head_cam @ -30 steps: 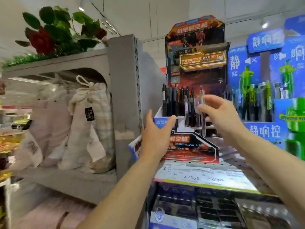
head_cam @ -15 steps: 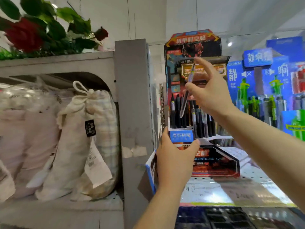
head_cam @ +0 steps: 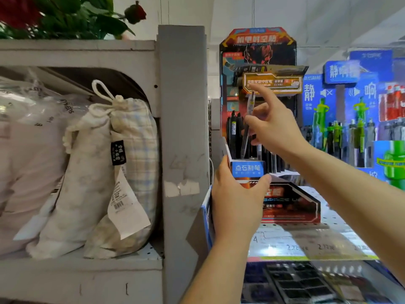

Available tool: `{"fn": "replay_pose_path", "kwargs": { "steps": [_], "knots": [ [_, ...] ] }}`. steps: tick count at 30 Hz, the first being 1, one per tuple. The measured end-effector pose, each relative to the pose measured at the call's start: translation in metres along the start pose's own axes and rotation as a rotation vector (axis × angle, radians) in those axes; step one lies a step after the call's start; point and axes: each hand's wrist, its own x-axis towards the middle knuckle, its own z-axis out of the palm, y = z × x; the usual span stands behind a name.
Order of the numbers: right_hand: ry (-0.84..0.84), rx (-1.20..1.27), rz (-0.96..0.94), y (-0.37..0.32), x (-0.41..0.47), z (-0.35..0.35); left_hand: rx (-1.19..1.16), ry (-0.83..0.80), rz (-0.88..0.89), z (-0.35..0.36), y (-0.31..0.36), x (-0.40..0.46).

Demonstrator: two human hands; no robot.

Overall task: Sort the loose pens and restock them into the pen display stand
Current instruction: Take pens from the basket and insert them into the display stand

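Far left, shelf bay held a drawstring cloth bag (head_cam: 87, 172) w/ a black tag and paper price label, a checked pouch (head_cam: 140, 132) just beside it, pale wrapped goods behind; fake roses (head_cam: 65, 16) sat on top of the unit. Grey upright post (head_cam: 183, 139) split that bay from the pen section. Next right, left hand (head_cam: 235, 202) gripped the front left corner of the pen display stand (head_cam: 258, 51), fingers curled round the blue label block (head_cam: 247, 168), thumb on the side nearest the post; looked like steadying, but a judgement only. Stand's rear slots already held a row of dark pens (head_cam: 235, 132), upright, packed close. Right hand (head_cam: 276, 126) was raised in front of the stand, thumb and middle fingers pinching one pen (head_cam: 248, 126) mid-barrel, index finger stretched up and off it. Pen hung near vertical, clear upper barrel, dark lower part, tip down just above the front-left slots behind the blue block; not seated yet as far as could be told. Right again, blue/green pen displays (head_cam: 350, 119) on same shelf, untouched. Progress: stand mostly stocked, this pen mid-placement; loose pens left over not in view, so remaining count unknown. Price strip (head_cam: 306, 246) below, figures blurred.
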Motion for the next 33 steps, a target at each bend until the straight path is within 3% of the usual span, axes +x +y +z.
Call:
{"fn": "replay_pose_path", "kwargs": {
  "steps": [4,10,16,22,26,33],
  "knots": [
    [-0.095,-0.160,-0.004,0.008,-0.014,0.009,0.046,0.007,0.016,-0.002,0.000,-0.001],
    [-0.100,-0.303,0.003,0.010,-0.012,0.013,0.071,0.017,0.010,-0.003,0.003,-0.001],
    [-0.317,-0.498,0.049,0.005,-0.004,0.009,0.055,0.027,0.007,-0.001,-0.001,0.003],
    [-0.422,-0.442,0.114,0.008,-0.007,-0.001,0.050,0.041,0.028,0.001,-0.006,0.004],
    [-0.385,-0.338,0.080,0.003,-0.020,-0.027,0.120,0.072,0.040,0.001,0.002,-0.006],
    [-0.315,-0.290,0.161,0.038,-0.090,-0.162,0.383,0.228,0.395,0.026,0.027,-0.040]
  ]
}}
